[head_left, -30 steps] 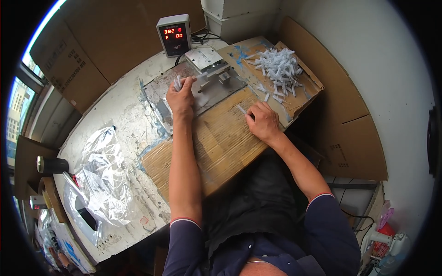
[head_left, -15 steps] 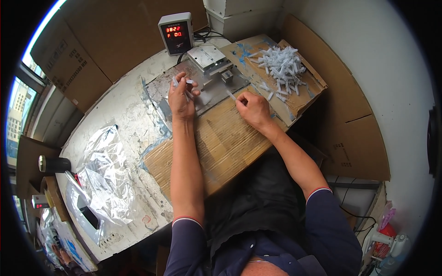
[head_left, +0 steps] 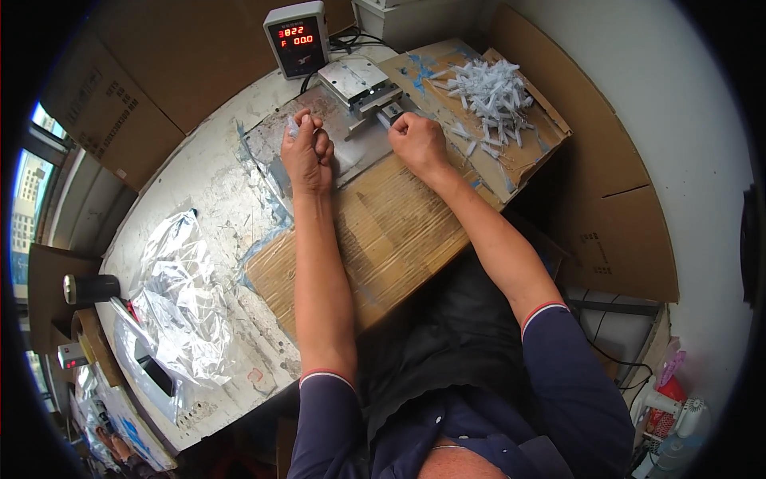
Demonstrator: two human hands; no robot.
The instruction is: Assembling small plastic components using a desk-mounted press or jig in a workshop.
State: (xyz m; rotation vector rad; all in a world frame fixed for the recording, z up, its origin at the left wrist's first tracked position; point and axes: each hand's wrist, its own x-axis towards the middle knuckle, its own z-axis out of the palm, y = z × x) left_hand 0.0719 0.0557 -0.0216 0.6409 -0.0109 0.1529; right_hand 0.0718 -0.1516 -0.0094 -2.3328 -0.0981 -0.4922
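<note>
Several small translucent plastic pieces [head_left: 293,126] are held in my left hand [head_left: 307,158], its fingers curled around them; one end pokes out by the thumb. My right hand [head_left: 420,145] is closed in a pinch against the small metal block [head_left: 390,112] at the front of a bench device [head_left: 353,81]. Its fingers hide the plastic strip that showed there half a second ago. A heap of similar translucent pieces [head_left: 488,96] lies on cardboard to the right of the device.
A counter box with red digits [head_left: 297,40] stands behind the device, cables beside it. Taped cardboard [head_left: 375,231] lies under my forearms. At left are crumpled clear plastic film [head_left: 179,303], a phone [head_left: 155,375] and a dark cylinder [head_left: 92,288]. Another person's hands [head_left: 116,443] show at lower left.
My right hand has moved forward and left to the metal block, and the strip in its fingers no longer shows. My left hand's fingers have curled in more tightly around the pieces.
</note>
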